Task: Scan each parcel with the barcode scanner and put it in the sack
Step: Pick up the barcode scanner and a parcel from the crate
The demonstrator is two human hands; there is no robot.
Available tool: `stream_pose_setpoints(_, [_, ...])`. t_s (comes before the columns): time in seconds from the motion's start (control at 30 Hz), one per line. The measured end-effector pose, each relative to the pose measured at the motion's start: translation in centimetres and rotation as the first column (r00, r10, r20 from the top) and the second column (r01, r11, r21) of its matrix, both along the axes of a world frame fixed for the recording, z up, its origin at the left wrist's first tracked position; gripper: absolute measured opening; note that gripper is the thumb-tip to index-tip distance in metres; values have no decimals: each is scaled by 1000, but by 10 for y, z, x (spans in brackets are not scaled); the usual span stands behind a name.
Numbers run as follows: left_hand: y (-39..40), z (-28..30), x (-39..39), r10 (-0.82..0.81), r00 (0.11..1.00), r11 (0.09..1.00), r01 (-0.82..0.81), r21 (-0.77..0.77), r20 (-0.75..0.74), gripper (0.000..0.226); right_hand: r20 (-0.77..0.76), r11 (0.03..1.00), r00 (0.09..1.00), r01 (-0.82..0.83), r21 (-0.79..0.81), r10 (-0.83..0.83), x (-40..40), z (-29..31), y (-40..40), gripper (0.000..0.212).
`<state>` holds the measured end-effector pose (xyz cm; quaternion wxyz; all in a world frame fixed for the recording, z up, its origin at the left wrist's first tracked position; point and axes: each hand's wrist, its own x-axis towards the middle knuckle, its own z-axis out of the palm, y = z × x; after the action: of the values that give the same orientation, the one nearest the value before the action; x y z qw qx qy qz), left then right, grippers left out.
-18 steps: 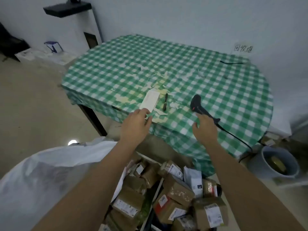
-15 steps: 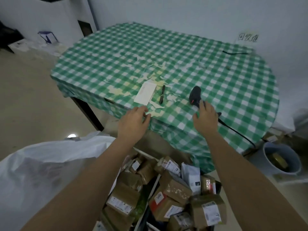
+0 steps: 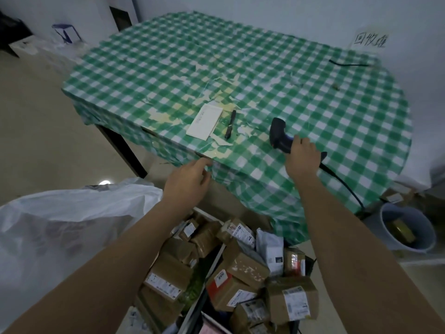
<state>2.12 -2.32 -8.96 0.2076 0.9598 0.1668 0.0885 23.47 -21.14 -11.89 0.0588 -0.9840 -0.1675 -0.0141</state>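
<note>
Head view. Green-and-white checked cloth over table [image 3: 265, 75], torn and patched near front edge. Black barcode scanner [image 3: 279, 133] lying on cloth, right of centre, cable trailing off the table's right side. Right hand [image 3: 302, 157] on scanner handle, fingers curled round it. Left hand [image 3: 190, 180] at table's front edge, fingers loosely curled, holding nothing. White notepad [image 3: 204, 121] and black pen [image 3: 230, 124] side by side on cloth, left of scanner. Brown parcels [image 3: 240, 273] heaped below, between forearms. White sack [image 3: 62, 227] open at lower left, just beside the heap. Grey bucket [image 3: 407, 227] on floor, right.
</note>
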Motion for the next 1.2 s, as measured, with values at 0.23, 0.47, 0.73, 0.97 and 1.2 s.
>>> stream_pose_setpoints(0.23, [-17,29,-22,-17,1000,998,17,-62,-1,29,87,990,987,-138,26,135,-87,44,-44,57])
stream_pose_setpoints(0.47, [-48,58,-64,-112,994,983,113,-147,16,29,145,964,961,-213,-157,236,-183,69,-109,76])
stream_pose_setpoints(0.73, [-82,83,-122,-229,972,956,214,-203,-56,30,-145,994,989,17,-104,-32,-277,100,-153,61])
stream_pose_setpoints(0.97, [-81,91,-179,-261,959,949,234,-211,-109,30,-203,956,975,-143,-255,92,-335,106,-147,66])
stream_pose_setpoints(1.2, [-72,91,-212,-224,970,956,200,-216,-95,27,-514,947,856,115,300,59,-368,114,-121,64])
